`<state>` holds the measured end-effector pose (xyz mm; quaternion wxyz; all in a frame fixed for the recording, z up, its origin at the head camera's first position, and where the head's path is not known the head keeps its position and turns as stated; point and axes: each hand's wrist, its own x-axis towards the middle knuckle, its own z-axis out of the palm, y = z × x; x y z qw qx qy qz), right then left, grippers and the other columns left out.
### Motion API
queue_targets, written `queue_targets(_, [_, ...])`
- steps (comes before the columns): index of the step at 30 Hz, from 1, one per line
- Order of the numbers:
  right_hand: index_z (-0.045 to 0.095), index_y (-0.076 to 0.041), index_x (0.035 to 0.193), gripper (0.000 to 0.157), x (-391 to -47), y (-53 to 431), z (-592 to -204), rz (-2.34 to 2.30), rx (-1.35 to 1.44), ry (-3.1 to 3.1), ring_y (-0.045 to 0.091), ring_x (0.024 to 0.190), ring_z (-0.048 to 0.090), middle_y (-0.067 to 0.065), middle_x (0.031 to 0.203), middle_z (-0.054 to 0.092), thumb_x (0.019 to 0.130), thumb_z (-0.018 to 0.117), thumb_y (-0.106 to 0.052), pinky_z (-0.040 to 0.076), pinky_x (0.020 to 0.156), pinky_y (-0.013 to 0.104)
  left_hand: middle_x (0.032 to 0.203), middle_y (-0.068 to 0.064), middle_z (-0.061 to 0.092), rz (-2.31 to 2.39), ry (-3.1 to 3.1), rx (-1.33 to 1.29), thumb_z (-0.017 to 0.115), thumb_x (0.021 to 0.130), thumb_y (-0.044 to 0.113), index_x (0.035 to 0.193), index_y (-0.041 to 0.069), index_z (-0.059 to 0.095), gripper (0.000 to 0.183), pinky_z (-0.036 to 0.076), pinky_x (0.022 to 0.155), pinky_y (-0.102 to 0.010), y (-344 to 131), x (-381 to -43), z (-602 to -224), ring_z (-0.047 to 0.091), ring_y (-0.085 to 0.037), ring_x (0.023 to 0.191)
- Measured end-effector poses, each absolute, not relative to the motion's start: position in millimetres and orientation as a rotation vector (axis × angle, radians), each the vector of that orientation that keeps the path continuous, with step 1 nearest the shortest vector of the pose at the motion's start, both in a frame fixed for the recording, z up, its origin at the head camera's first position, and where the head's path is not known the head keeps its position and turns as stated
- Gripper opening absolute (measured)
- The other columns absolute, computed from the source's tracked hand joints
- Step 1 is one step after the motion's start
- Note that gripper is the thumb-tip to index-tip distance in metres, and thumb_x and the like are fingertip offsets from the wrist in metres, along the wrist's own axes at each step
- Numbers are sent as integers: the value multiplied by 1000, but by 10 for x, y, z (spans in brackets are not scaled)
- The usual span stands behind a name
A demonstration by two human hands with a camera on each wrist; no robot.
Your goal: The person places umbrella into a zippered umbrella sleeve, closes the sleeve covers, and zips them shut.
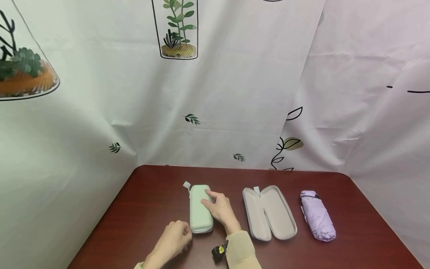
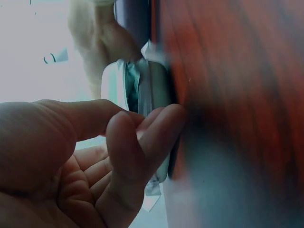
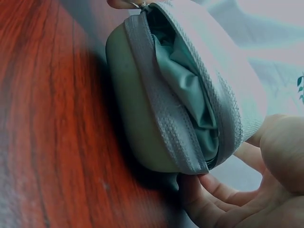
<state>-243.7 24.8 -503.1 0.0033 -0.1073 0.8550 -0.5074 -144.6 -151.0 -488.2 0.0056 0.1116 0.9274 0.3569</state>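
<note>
A mint-green zip case (image 1: 200, 209) lies on the table. In the right wrist view its zipper gapes along one end, and folded green fabric (image 3: 183, 83) shows inside. My right hand (image 1: 220, 209) grips the case along its right side, with the index finger and thumb on the lid and other fingers (image 3: 209, 199) low against the side. At the near left corner, my left hand (image 1: 173, 239) has thumb and fingertips pinched together on the zipper pull (image 3: 141, 5), which those fingers mostly hide. The left wrist view has this hand (image 2: 95, 156) close before the case's zipped edge.
To the right, a second case (image 1: 279, 216) lies spread wide, its pale lining facing up. Beyond it is a folded lilac umbrella (image 1: 318, 216). A white tag (image 1: 186, 185) sticks out at the green case's far left corner. A patterned cloth (image 1: 235, 93) hangs behind the table (image 1: 151, 194).
</note>
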Motion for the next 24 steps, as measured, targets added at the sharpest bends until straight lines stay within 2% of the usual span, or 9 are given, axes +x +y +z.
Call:
queue_targets(4, [64, -16, 131, 44, -2430, 247, -5027, -1582, -339, 2685, 27, 116, 55, 16, 131, 59, 90, 70, -31, 44, 93, 48, 45, 14, 50, 1108, 2921, 361, 59, 77, -2, 65, 15, 60, 21, 41, 42, -24, -1453, -1407, -4889, 47, -1, 36])
queue_targets(10, [64, -15, 131, 44, -2421, 256, -5034, -1587, -350, 2669, 32, 124, 52, 15, 132, 59, 91, 69, -32, 43, 96, 50, 44, 19, 47, 1068, 2965, 413, 60, 74, 1, 62, 19, 55, 22, 40, 42, -22, -1353, -1375, -4903, 46, 3, 35])
queue_targets(18, [63, -13, 131, 44, -2421, 253, -5022, -1574, -353, 2706, 32, 125, 51, 15, 132, 59, 91, 70, -31, 42, 98, 50, 44, 18, 47, 1100, 2951, 380, 60, 74, 1, 61, 18, 56, 22, 40, 42, -23, -1331, -1363, -4902, 47, 2, 36])
queue_targets(24, [63, -6, 129, 46, -2405, 229, -4845, -1241, -478, 2931, 34, 107, 55, 17, 118, 58, 90, 70, -29, 45, 90, 48, 46, 18, 48, 1098, 2937, 396, 61, 75, 2, 64, 18, 57, 20, 41, 44, -23, -1349, -1349, -4878, 48, 2, 37])
